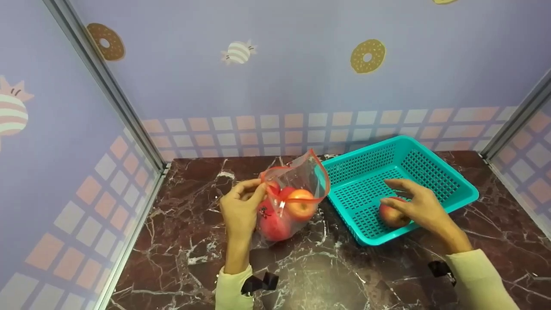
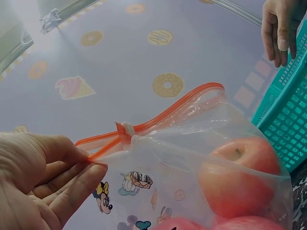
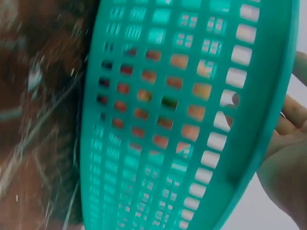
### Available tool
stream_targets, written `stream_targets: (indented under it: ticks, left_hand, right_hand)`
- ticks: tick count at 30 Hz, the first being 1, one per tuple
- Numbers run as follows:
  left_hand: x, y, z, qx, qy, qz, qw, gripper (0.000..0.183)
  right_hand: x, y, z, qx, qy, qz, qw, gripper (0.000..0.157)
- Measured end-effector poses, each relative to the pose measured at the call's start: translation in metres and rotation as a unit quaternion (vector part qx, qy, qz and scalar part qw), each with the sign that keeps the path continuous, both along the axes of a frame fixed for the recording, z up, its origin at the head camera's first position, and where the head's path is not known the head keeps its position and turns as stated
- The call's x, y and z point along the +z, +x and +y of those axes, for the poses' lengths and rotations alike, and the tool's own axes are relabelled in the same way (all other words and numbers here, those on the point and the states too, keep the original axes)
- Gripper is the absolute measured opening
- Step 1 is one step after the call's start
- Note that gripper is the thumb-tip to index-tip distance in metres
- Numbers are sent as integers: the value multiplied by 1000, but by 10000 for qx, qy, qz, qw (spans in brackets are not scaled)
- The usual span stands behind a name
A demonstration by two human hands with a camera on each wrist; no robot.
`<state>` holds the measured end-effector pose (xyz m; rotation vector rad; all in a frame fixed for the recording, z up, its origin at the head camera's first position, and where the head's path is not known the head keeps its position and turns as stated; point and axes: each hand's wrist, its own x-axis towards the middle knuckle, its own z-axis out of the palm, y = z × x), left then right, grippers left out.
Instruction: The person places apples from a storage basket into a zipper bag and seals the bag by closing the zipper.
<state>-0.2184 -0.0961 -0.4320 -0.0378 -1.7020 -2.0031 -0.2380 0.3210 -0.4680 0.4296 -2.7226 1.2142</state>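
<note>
My left hand (image 1: 242, 211) pinches the orange-edged rim of a clear zip bag (image 2: 182, 148) between thumb and fingers. The bag's mouth gapes, and several red apples (image 1: 275, 224) lie inside it; cartoon prints mark the plastic. Over the near side of a teal slotted basket (image 1: 462, 189) is my right hand (image 1: 421, 207), thumb and fingers spread apart. Just below them, one apple (image 1: 391, 215) sits on the basket floor, partly covered by the hand. In the right wrist view, the basket wall (image 3: 192, 158) hides most of that apple, which shows only through the slots.
Bag and basket stand side by side on a dark red marbled tabletop (image 1: 189, 258). A patterned back wall (image 1: 301, 86) rises behind them, with a side panel (image 1: 86, 181) at the left and another at the right. Black devices are strapped at both wrists.
</note>
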Motion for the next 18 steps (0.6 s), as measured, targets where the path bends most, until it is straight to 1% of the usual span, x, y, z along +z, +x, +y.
stream_targets:
  ticks: [5, 10, 14, 18]
  left_hand:
    - [-1, 0, 1, 4, -63, 25, 10000, 13]
    - [-2, 0, 2, 9, -112, 93, 9999, 11]
    - [-2, -1, 2, 19, -82, 108, 9999, 12]
    - [-2, -1, 2, 25, -25, 89, 10000, 12]
  right_hand:
    - [-5, 0, 14, 158, 155, -218, 9995, 64]
    - [-9, -1, 25, 217, 54, -299, 9993, 62]
    - [-11, -3, 29, 222, 55, -234, 9995, 62]
    - [-15, -3, 31, 202, 224, -105, 9995, 65]
